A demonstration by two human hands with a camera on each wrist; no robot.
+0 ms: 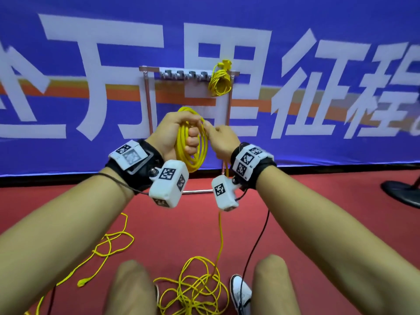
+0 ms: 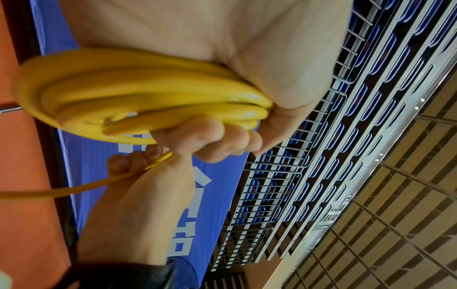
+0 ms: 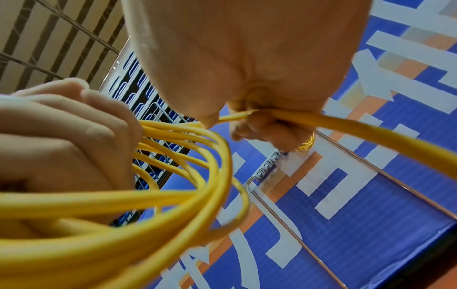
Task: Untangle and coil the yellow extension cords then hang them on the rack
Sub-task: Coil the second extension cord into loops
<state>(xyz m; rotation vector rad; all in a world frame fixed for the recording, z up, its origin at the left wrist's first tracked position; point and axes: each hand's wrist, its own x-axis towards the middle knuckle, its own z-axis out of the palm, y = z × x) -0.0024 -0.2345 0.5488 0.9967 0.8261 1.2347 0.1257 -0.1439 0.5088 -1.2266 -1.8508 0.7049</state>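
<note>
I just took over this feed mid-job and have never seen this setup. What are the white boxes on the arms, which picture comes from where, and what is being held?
No robot here: a person works bare-handed. The white boxes strapped at the wrists are cameras. The big picture comes from a head camera looking down; the other two look along each hand.

The left hand grips a coil of yellow cord, its fingers curled round the loops. The right hand pinches the free strand next to the coil. That strand drops to a tangled pile on the red floor, between the person's feet. Another loose cord lies to the left.

Against the blue banner stands the rack, with one finished coil already hung.
</note>
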